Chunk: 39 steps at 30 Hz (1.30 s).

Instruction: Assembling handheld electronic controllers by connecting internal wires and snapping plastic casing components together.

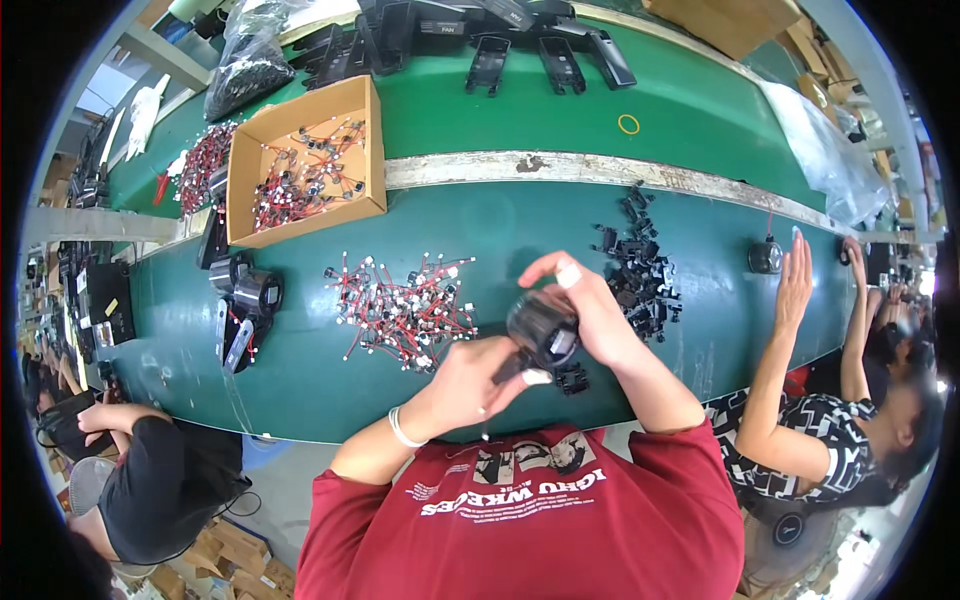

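The right hand (590, 310) hides part of the black cylindrical part (541, 331).

I am looking down on a factory assembly line, not a home or an office. A long green counter (560, 215) runs across the whole view, split lengthwise by a pale worn strip (600, 168). Small parts lie on it in batches: a loose heap of red-wired components (405, 310), a pile of little black plastic pieces (640, 275), and an open cardboard box (305, 160) holding more wired parts. Black plastic housings (520, 50) sit in a row along the far side, beside bagged stock (245, 65). Other workers sit close on both sides at the same counter, one in black (165, 480) and one in a patterned top (800, 440).
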### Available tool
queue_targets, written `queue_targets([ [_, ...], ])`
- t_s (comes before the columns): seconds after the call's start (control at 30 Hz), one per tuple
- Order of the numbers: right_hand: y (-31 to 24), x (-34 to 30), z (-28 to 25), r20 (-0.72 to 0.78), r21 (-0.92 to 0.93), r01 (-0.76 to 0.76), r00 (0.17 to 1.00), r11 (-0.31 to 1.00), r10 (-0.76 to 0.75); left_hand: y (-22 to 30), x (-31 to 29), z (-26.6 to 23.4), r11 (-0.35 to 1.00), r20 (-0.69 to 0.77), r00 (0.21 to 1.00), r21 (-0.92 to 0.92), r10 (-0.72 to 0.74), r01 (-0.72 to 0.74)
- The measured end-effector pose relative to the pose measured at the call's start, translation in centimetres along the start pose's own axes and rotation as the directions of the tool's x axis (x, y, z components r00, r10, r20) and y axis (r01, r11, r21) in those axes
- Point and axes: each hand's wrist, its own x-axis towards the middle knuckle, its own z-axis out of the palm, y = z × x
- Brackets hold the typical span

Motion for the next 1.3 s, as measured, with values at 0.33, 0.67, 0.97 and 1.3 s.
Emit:
queue_targets([
  [0.33,1.8,2.2,4.5,0.323,-0.737,0.48,0.869,0.475,-0.376,-2.2,1.3,-4.1,0.375,-0.17,0.761,-0.921,-0.626,0.103],
  [0.67,1.6,2.8,3.0,0.456,-0.599,0.561,0.825,0.572,-0.333,-2.3,1.1,-3.2,0.326,-0.062,0.852,-0.936,-0.52,0.131],
  [0.97,0.9,-0.8,0.3,0.271,0.337,0.187,0.919,0.923,-0.285,-1.1,0.9,-0.5,0.507,-0.021,0.849,-0.81,-0.529,0.296],
  [1.3,1.3,-1.7,2.4,0.125,-0.46,0.661,0.71,0.593,-0.693,-2.2,-0.7,2.0,0.72,-0.158,0.902,-0.663,-0.402,0.205],
])
